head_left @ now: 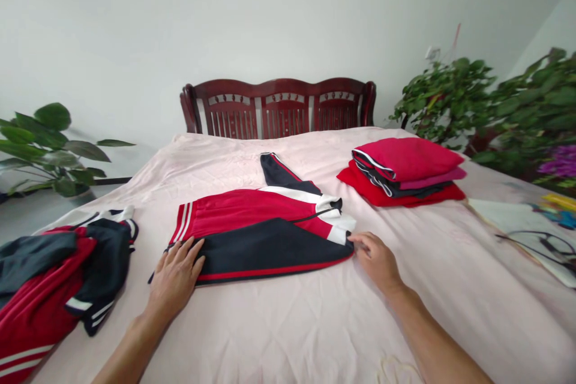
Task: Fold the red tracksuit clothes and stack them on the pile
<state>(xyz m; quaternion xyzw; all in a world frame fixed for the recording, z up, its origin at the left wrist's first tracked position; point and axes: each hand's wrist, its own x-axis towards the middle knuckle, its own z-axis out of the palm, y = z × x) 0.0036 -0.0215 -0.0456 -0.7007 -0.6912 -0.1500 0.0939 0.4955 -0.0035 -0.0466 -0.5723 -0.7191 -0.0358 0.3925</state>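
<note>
A red, navy and white track jacket (252,216) lies flat on the bed, its collar end toward the right. The near navy sleeve is folded across the body, while the far sleeve (281,171) stretches out away from me. My left hand (177,261) rests flat on the cuff end of the folded sleeve near the striped hem, fingers spread. At the other end, my right hand (375,255) pinches the jacket's edge by the shoulder between thumb and forefinger.
Folded clothes (405,171) are stacked at the right. A crumpled red and navy garment (67,270) lies at the left. Glasses (546,246) rest on an open notebook (504,225) at the far right. Beyond the pale bed sheet (288,330) stands a wooden headboard (283,108), with plants either side.
</note>
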